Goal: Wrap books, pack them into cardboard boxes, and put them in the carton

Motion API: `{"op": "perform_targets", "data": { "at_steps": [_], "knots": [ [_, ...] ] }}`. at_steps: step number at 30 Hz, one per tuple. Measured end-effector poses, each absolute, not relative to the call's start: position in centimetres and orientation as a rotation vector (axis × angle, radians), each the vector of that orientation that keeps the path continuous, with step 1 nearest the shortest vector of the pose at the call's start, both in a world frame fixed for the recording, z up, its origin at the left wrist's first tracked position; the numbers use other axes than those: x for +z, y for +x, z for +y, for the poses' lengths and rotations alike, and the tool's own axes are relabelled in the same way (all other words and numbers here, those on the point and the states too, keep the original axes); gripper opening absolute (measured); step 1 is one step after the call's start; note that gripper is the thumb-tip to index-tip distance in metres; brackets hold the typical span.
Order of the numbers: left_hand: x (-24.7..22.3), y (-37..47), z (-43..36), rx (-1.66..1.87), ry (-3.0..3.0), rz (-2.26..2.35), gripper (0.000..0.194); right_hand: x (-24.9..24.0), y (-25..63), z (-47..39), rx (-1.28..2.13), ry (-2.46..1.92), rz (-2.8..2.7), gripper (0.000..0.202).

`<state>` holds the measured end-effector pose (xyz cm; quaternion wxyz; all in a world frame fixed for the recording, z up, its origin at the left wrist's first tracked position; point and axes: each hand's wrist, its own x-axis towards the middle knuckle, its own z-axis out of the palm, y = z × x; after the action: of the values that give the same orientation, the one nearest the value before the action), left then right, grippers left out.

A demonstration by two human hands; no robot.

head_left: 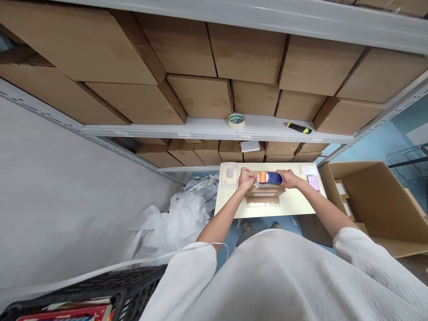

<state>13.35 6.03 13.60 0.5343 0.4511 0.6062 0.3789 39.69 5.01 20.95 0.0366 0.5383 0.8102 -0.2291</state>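
Note:
A small cardboard box (264,191) with a white label on its front side stands on the pale yellow table (230,203). My right hand (288,179) is closed around the blue end of a blue-and-orange tape dispenser (272,178), which lies across the top of the box. At the box's left end is my left hand (246,179), its fingers pinched together by the dispenser's orange end. What those fingers grip is too small to make out. A shiny strip of clear material (263,202) lies in front of the box.
A phone (313,183) and a clear-lidded case (229,174) rest on the table. The shelf (207,130) behind holds cartons, a tape roll (236,121) and a utility knife (298,128). A large open carton (384,200) stands right; white wrapping (187,209) is heaped left.

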Motion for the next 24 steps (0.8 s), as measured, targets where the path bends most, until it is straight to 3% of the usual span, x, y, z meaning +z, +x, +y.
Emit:
{"op": "perform_targets", "data": {
  "at_steps": [12, 24],
  "knots": [
    [10.1, 4.1, 7.6, 1.007, 0.903, 1.486, 0.051, 22.0, 40.9, 5.5, -0.653, 1.703, 2.377, 0.037],
    [4.6, 4.5, 6.4, 1.100, 0.777, 1.440, 0.046, 23.8, 38.0, 6.5, -0.421, 1.571, 2.278, 0.033]
  ]
}}
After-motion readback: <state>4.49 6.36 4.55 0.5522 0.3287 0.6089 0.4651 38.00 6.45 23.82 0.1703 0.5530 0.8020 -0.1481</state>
